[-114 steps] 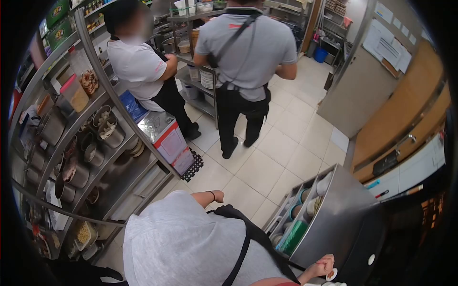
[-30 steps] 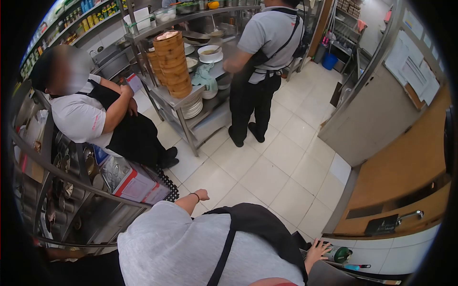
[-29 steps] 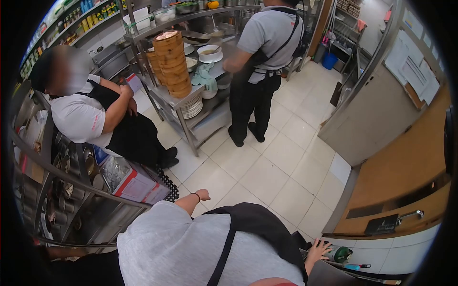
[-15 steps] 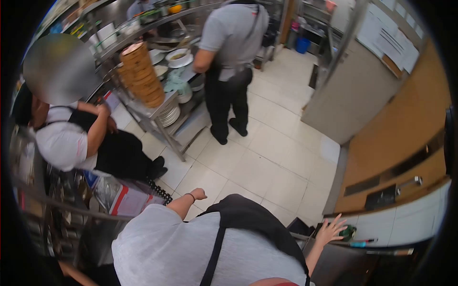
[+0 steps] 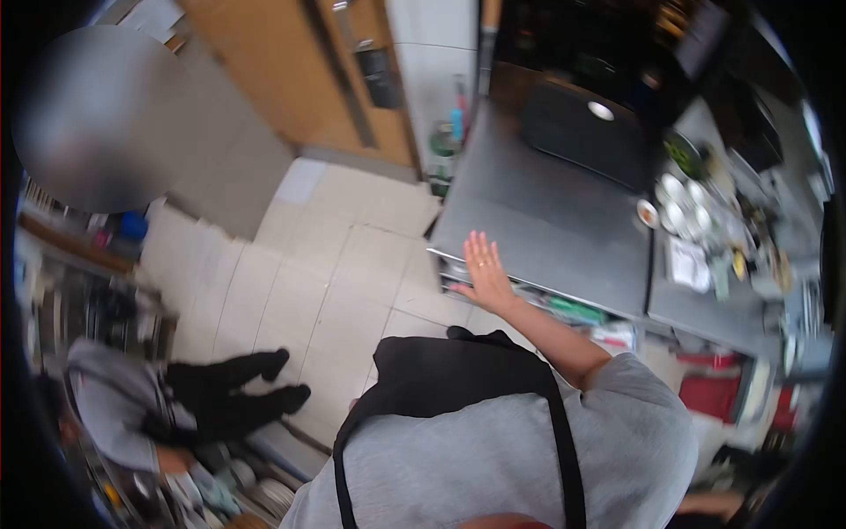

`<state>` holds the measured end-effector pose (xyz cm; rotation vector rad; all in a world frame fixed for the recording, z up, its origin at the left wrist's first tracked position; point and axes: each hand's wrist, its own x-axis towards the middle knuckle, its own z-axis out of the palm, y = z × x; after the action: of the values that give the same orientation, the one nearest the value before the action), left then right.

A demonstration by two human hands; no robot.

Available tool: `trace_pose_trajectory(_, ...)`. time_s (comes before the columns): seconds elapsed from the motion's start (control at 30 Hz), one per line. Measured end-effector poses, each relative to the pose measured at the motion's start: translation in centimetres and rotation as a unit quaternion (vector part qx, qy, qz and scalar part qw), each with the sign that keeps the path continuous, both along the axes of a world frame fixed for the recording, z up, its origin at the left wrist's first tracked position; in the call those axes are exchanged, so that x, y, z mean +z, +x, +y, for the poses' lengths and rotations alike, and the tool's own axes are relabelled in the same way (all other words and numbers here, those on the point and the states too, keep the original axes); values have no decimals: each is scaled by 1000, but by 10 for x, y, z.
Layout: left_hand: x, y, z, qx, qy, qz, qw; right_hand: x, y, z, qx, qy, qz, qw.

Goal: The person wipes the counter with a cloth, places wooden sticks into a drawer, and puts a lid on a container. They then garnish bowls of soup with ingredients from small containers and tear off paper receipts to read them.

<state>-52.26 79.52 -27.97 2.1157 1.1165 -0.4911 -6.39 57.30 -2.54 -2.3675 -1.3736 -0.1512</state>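
Observation:
My right hand (image 5: 486, 275) is stretched forward with the fingers extended and nothing in it. It overlaps the front edge of a stainless steel counter (image 5: 564, 225), close to the corner. A dark, flat, closed case (image 5: 586, 132) with a pale round mark rests toward the back of that counter. Below the edge, beside my forearm, is a shelf with a green item (image 5: 577, 310). My left hand is hidden behind my body and black apron (image 5: 441, 370).
A wooden door (image 5: 264, 70) stands ahead, with a green bottle (image 5: 442, 150) beside the counter. Small white cups (image 5: 683, 207) are at the right. A person in a grey shirt (image 5: 115, 406) stands at lower left on the tiled floor (image 5: 344, 256); another person's blurred head is upper left.
The view has swung to the right, bringing the steel counter in front of me. My right hand is now at its edge, still open. My left hand, closed before, has gone out of sight.

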Motion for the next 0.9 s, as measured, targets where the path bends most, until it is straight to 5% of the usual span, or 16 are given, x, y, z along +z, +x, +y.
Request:
trace_pose_trajectory(0.1, -15, 62, 24, -120, -8, -15, 993, -47, 1, -59, 12, -150, 6, 989)
trace_pose_trajectory(0.23, -49, 141, 37, -248, -22, -70, 966, 9, -16, -79, -74, 52, -9, 996)
trace_pose_trajectory(0.3, -66, 185, 36, -313, -47, -129, 940, -12, -14, -112, -154, 71, -30, 985)
trace_pose_trajectory(0.37, -76, 235, 29, -365, -79, -181, 910, -54, -12, -155, -260, -108, 42, 959)
trace_pose_trajectory(0.4, -55, 259, 17, -538, 87, -100, 833, -48, -16, -170, -214, -143, 5, 966)
trace_pose_trajectory(0.43, -37, 273, -2, -293, -52, -49, 954, -38, -23, -179, -226, -146, 5, 963)
trace_pose_trajectory(0.53, 4, 306, -35, -196, -97, -51, 974, -10, -39, -192, -278, 53, -31, 959)
trace_pose_trajectory(0.63, 24, 323, -79, -186, -157, -95, 965, -45, -30, -226, -349, -31, -7, 937)
trace_pose_trajectory(0.73, 64, 347, -137, -310, -156, -151, 926, -60, -22, -246, -311, -56, 71, 946)
trace_pose_trajectory(0.9, 96, 416, -246, -381, -192, -132, 895, -24, 8, -312, -276, 63, 55, 957)
